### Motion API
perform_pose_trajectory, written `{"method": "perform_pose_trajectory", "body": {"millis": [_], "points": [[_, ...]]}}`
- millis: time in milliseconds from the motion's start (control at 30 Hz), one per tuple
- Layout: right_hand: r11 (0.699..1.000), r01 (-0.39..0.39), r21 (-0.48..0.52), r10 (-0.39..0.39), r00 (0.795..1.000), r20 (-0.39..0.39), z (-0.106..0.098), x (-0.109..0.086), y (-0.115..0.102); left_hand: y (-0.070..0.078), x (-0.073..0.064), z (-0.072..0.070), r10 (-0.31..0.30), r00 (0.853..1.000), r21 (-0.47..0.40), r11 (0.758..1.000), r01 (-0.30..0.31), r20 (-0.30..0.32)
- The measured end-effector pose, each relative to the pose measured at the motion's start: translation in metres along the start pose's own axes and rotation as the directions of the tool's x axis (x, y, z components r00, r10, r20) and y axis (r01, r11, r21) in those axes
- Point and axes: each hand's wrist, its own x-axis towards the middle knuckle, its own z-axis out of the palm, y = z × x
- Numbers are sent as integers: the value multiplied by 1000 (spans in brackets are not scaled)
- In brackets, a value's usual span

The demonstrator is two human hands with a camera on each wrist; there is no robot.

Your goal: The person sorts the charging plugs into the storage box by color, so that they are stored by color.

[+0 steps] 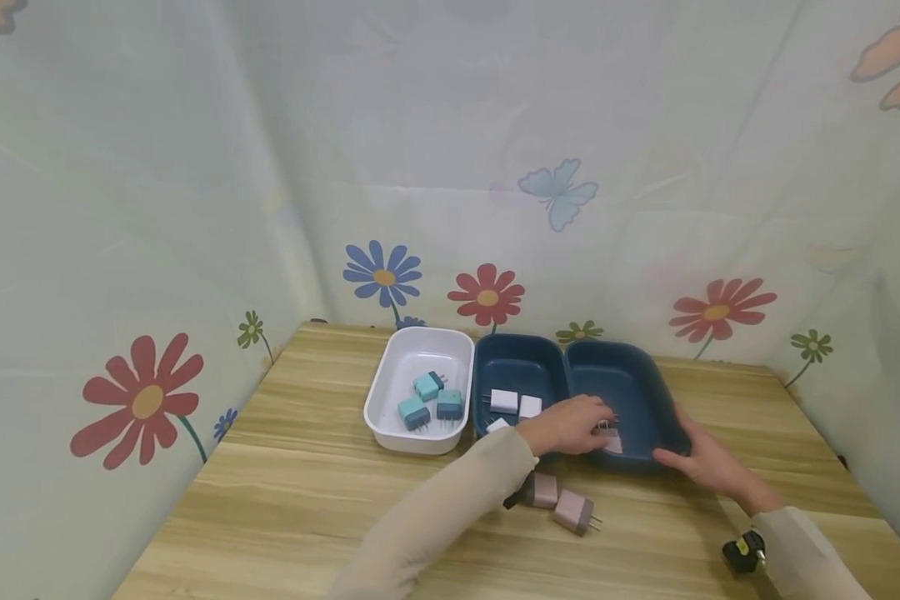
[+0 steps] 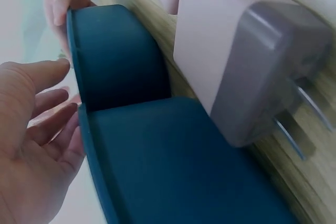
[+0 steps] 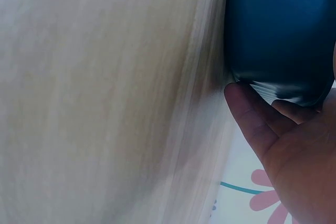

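Observation:
My left hand reaches over the right dark blue bin, fingers loosely bent. In the left wrist view, its thumb and fingertips stand apart at the bin's rim. Just by these fingers, a pale pink plug charger with metal prongs lies inside, partly hidden by the hand. My right hand grips the same bin at its front right corner, thumb at the front and fingers along the outer side. In the right wrist view, fingers hug the bin's lower corner. Two pink chargers lie on the table below my left forearm.
A white bin with several teal chargers stands at the left. The middle blue bin holds white chargers. A black plug adapter lies near my right sleeve. A flower-print curtain hangs behind the table.

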Motion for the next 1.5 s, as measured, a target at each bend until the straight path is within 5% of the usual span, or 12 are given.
{"method": "perform_pose_trajectory", "body": {"millis": [567, 1033, 1500], "points": [[1000, -10, 5, 10, 1000, 6, 1, 1, 0, -16, -70, -10, 78, 997, -43, 996, -78, -12], [998, -56, 3, 56, 998, 30, 0, -1, -4, -23, -103, 2, 60, 997, -117, 991, -65, -46], [998, -60, 3, 60, 998, 31, -1, -2, -8, -17, -120, 17, 111, 994, -51, 993, -110, 2]]}}
